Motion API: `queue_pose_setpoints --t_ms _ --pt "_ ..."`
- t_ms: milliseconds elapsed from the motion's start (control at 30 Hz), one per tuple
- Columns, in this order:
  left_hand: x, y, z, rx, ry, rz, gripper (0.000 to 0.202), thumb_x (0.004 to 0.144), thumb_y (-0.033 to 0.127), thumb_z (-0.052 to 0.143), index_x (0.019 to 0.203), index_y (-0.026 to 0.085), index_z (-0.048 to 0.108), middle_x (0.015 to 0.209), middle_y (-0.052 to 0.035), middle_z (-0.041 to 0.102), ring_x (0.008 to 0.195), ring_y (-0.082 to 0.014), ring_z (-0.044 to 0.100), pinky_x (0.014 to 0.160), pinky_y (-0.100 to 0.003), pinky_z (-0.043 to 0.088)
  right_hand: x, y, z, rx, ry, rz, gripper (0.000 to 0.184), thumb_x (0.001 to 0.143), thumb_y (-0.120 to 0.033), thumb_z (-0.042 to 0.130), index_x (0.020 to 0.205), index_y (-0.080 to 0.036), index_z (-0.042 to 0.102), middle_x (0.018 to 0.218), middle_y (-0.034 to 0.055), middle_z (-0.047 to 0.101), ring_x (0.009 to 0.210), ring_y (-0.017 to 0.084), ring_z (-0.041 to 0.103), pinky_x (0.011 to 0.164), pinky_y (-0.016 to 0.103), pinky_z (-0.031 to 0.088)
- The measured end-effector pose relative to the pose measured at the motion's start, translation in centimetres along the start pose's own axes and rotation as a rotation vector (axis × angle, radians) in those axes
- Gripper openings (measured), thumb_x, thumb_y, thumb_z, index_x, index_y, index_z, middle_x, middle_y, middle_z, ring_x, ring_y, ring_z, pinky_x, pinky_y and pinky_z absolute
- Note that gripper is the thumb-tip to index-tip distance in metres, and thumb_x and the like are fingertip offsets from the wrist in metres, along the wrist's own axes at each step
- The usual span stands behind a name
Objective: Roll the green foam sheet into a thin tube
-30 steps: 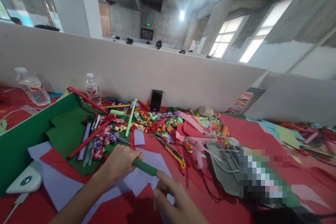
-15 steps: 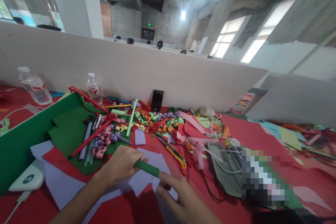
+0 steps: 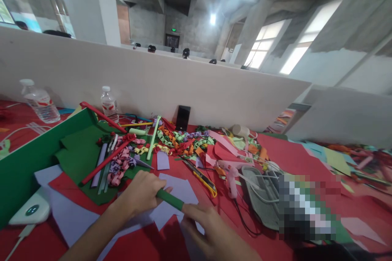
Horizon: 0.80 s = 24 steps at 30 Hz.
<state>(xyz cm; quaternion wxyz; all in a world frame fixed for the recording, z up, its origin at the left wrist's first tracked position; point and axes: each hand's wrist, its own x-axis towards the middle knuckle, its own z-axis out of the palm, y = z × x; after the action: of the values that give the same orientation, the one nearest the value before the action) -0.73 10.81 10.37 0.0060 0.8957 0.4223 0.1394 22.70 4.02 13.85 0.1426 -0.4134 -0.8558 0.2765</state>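
Note:
A rolled green paper tube (image 3: 170, 199) lies between my two hands, above sheets of purple paper (image 3: 183, 189). My left hand (image 3: 145, 191) is closed around its left end. At the tube's right end, the fingers of my right hand (image 3: 203, 222) pinch the tip; part of those fingers is hidden below the tube. Just right of the purple paper rests a yellow utility knife (image 3: 203, 179). Beyond my left hand are a red paper tube (image 3: 107, 159) and pink paper chains (image 3: 118, 169) on dark green paper (image 3: 76, 147).
A pink glue gun (image 3: 232, 179) with a black cord and a grey tray (image 3: 260, 208) sit to the right. A phone (image 3: 183, 117) leans on the white partition (image 3: 214, 85). Two water bottles, one (image 3: 109, 102) nearer the middle, stand at the back left. A white device (image 3: 32, 208) lies at left.
My right hand's fingers have closed more around the right end of the green tube. My left hand keeps its hold, and the rest looks nearly the same.

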Motion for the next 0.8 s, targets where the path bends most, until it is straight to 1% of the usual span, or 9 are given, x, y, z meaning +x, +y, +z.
queue_pose_setpoints --t_ms 100,167,233,300,400,500,633,700,800 --pt "-0.1 -0.1 0.0 -0.018 -0.086 0.027 0.037 0.097 0.038 0.051 0.067 0.022 0.064 0.063 -0.0039 0.073 0.059 -0.0219 0.068 0.052 -0.034 0.019 0.2 0.6 -0.4 -0.335 -0.016 -0.168 0.014 0.101 -0.017 0.046 0.096 -0.020 0.059 0.079 0.0006 0.064 0.067 0.016 0.056 0.066 0.029 0.036" --pt "-0.2 -0.3 0.1 -0.042 -0.100 0.026 0.036 0.098 0.038 0.049 0.070 0.023 0.066 0.067 -0.0040 0.075 0.062 -0.0222 0.070 0.053 -0.033 0.021 0.3 0.8 -0.7 -0.417 -0.016 -0.209 0.013 0.100 -0.015 0.047 0.096 -0.021 0.058 0.079 0.0006 0.064 0.066 0.016 0.055 0.069 0.030 0.036" --pt "-0.1 -0.5 0.2 -0.038 -0.105 0.004 0.037 0.099 0.035 0.047 0.070 0.023 0.067 0.068 -0.0044 0.075 0.064 -0.0225 0.070 0.054 -0.033 0.024 0.2 0.8 -0.9 -0.343 -0.016 -0.176 0.013 0.101 -0.016 0.046 0.093 -0.021 0.056 0.081 -0.0002 0.064 0.070 0.015 0.056 0.070 0.028 0.037" --pt "0.0 -0.7 0.2 -0.023 -0.113 -0.014 0.040 0.099 0.033 0.044 0.070 0.024 0.069 0.068 -0.0050 0.075 0.064 -0.0229 0.070 0.055 -0.033 0.026 -0.1 0.6 -0.9 -0.203 -0.005 -0.113 0.015 0.102 -0.017 0.046 0.090 -0.022 0.053 0.082 -0.0014 0.063 0.073 0.014 0.056 0.069 0.025 0.037" --pt "0.1 -0.7 0.1 -0.030 -0.130 -0.021 0.041 0.099 0.034 0.044 0.069 0.024 0.071 0.066 -0.0054 0.075 0.062 -0.0227 0.069 0.055 -0.032 0.028 -0.3 0.4 -0.6 -0.064 0.037 -0.071 0.018 0.102 -0.019 0.047 0.086 -0.022 0.052 0.079 -0.0024 0.060 0.073 0.013 0.055 0.068 0.023 0.037" --pt "0.2 -0.4 -0.1 -0.068 -0.148 -0.020 0.043 0.099 0.034 0.043 0.069 0.025 0.072 0.064 -0.0055 0.074 0.059 -0.0219 0.068 0.054 -0.032 0.029 -0.2 0.6 -0.1 -0.012 0.124 -0.101 0.021 0.101 -0.020 0.048 0.081 -0.021 0.053 0.075 -0.0016 0.058 0.068 0.013 0.052 0.064 0.023 0.036" --pt "0.2 -0.2 -0.1 -0.111 -0.157 -0.030 0.041 0.098 0.032 0.045 0.072 0.024 0.075 0.064 -0.0060 0.074 0.058 -0.0209 0.066 0.054 -0.031 0.029 0.1 0.8 0.6 0.043 0.259 -0.134 0.025 0.101 -0.019 0.047 0.078 -0.019 0.057 0.073 0.0002 0.057 0.065 0.012 0.052 0.060 0.022 0.037" --pt "0.1 -0.3 -0.2 -0.125 -0.169 -0.024 0.041 0.098 0.032 0.046 0.072 0.024 0.076 0.065 -0.0069 0.075 0.058 -0.0210 0.066 0.054 -0.031 0.028 0.2 0.8 0.7 0.018 0.297 -0.172 0.025 0.101 -0.018 0.047 0.079 -0.019 0.059 0.074 0.0017 0.059 0.067 0.013 0.053 0.062 0.022 0.039" --pt "0.1 -0.3 -0.5 -0.161 -0.201 -0.006 0.041 0.097 0.032 0.047 0.070 0.023 0.076 0.067 -0.0083 0.076 0.060 -0.0216 0.067 0.054 -0.032 0.028 0.2 0.8 0.7 -0.004 0.304 -0.217 0.022 0.100 -0.018 0.049 0.082 -0.019 0.062 0.078 0.0037 0.061 0.071 0.014 0.057 0.064 0.023 0.042"
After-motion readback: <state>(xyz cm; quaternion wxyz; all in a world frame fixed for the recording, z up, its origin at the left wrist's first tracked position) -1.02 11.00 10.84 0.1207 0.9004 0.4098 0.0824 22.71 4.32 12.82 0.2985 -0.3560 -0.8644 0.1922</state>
